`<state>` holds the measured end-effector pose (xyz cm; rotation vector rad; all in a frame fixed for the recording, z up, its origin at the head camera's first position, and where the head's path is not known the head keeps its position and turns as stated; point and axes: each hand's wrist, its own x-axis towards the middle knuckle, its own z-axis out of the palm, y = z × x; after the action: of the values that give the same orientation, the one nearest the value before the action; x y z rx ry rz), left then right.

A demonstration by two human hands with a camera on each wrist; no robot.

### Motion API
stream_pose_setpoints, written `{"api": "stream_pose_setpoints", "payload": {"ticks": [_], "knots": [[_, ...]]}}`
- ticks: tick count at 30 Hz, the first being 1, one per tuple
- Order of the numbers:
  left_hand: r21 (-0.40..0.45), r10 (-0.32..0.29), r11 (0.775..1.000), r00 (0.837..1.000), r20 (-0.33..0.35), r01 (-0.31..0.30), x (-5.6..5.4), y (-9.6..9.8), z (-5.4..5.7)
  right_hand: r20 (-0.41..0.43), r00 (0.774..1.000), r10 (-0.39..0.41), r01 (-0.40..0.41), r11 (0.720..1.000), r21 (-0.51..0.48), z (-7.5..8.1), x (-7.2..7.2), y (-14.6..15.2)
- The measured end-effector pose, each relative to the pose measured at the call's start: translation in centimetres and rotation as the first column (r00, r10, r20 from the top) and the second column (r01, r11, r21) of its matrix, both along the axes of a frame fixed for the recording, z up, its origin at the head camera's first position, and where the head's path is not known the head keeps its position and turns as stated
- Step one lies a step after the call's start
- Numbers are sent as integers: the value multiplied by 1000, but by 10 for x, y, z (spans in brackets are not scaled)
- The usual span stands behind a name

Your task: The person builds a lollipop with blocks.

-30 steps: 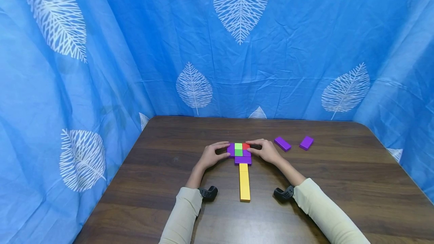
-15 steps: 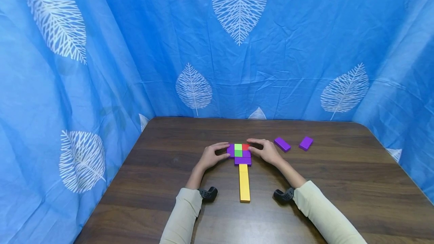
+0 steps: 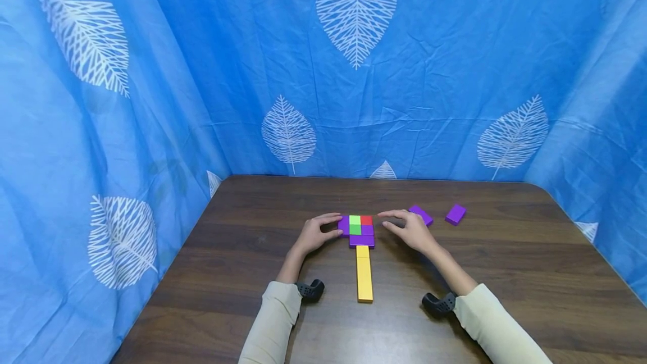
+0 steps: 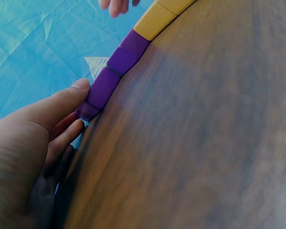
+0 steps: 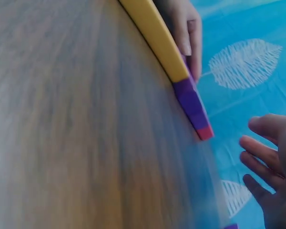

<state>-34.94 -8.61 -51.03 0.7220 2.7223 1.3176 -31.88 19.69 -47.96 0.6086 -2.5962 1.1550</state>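
Colored blocks lie flat on the table in one pattern. My left hand (image 3: 314, 232) pinches the purple block (image 3: 345, 226) at the pattern's left edge; in the left wrist view its thumb (image 4: 80, 86) lies against that block. Beside it are a light green block (image 3: 355, 219) and a green block (image 3: 355, 230). A red block (image 3: 366, 220) is at the top right, above a small purple block (image 3: 367, 230). A wider purple block (image 3: 361, 241) sits below them, with a long yellow strip (image 3: 364, 280) running toward me. My right hand (image 3: 413, 230) holds nothing, its fingers spread, just right of the red block.
Two loose purple blocks lie farther right: one (image 3: 423, 216) partly behind my right hand, the other (image 3: 456, 215) beyond it. A blue curtain (image 3: 434, 72) with white leaf prints hangs behind and beside the brown wooden table (image 3: 242, 285).
My right hand has let go of the red block and moved right, now overlapping a loose purple block. The left hand and the pattern stay in place.
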Motion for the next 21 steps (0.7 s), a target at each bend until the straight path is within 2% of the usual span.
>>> {"api": "stream_pose_setpoints", "payload": {"ticks": [5,11,14,21], "knots": [[3,0,1000,1000,0,0,0,1,-1,-82,988,-130,126,990,-60,-1,3,18],[14,-12,1000,1000,-29,13,1,0,0,-106,938,-331,315,938,-143,-10,7,37],[15,-13,1000,999,-34,13,1,0,-1,-102,921,-376,358,920,-158,-16,8,43],[24,-14,1000,999,-48,15,0,0,-2,-86,907,-413,395,903,-171,-24,7,51]]}}
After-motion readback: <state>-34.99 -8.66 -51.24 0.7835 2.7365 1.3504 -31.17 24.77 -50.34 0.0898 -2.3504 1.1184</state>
